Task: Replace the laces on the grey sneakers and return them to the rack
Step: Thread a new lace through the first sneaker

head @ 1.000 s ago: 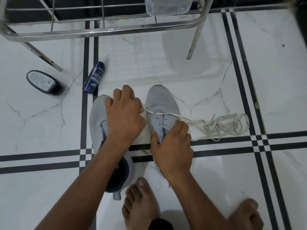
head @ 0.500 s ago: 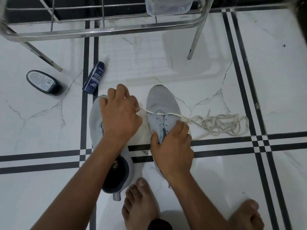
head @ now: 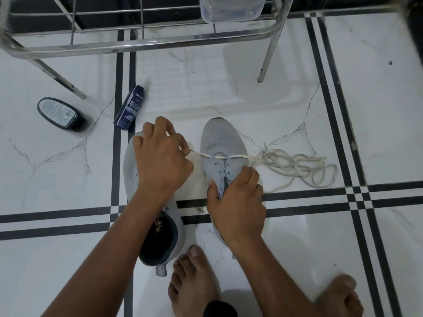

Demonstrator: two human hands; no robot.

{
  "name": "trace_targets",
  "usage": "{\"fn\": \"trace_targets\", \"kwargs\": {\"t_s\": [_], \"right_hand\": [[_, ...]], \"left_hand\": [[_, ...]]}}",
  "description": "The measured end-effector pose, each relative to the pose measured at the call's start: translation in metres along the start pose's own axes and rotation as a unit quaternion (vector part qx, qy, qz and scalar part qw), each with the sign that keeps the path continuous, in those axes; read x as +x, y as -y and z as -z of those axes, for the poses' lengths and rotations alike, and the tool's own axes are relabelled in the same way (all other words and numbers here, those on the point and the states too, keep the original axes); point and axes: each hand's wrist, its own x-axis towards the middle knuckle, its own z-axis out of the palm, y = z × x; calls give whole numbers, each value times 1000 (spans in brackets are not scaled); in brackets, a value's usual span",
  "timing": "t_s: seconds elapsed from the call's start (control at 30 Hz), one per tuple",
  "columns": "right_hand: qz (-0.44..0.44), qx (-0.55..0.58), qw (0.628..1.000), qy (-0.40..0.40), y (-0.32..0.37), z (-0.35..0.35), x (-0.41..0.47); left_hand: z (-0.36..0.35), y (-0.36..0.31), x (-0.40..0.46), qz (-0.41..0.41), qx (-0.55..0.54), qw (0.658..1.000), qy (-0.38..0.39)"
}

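Two grey mesh sneakers lie side by side on the floor: the right sneaker [head: 223, 145] sits under the right hand [head: 237, 202], whose curled fingers grip its eyelet flaps, and the left sneaker [head: 137, 179] lies unlaced beneath the left hand [head: 161, 161]. The left hand pinches one end of a cream lace [head: 297, 165] that runs through the front eyelets, the rest heaped just right of the right hand. Beyond both hands, a clear plastic tub [head: 231, 8] sits on the metal rack [head: 146, 44]; its contents cannot be made out.

Left hand [head: 160, 156] pinches lace [head: 295, 164]; right hand [head: 235, 202] grips right sneaker [head: 223, 143].
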Motion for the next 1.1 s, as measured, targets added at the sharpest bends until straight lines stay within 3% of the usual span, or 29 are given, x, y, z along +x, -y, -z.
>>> {"fn": "trace_targets", "kwargs": {"t_s": [0.27, 0.4, 0.67, 0.9, 1.1], "right_hand": [[5, 9, 1000, 5, -1, -2, 1], [7, 3, 1000, 0, -2, -3, 1], [3, 5, 1000, -11, -3, -4, 1], [4, 3, 1000, -15, -1, -5, 1], [4, 3, 1000, -15, -2, -5, 0]], "left_hand": [[-18, -22, -8, -129, -44, 990, 31], [-19, -20, -5, -99, -67, 992, 36], [-17, 2, -1, -38, -261, 956, 128], [-17, 7, 0, -67, -238, 958, 146], [-22, -2, -7, -79, -219, 966, 112]]}}
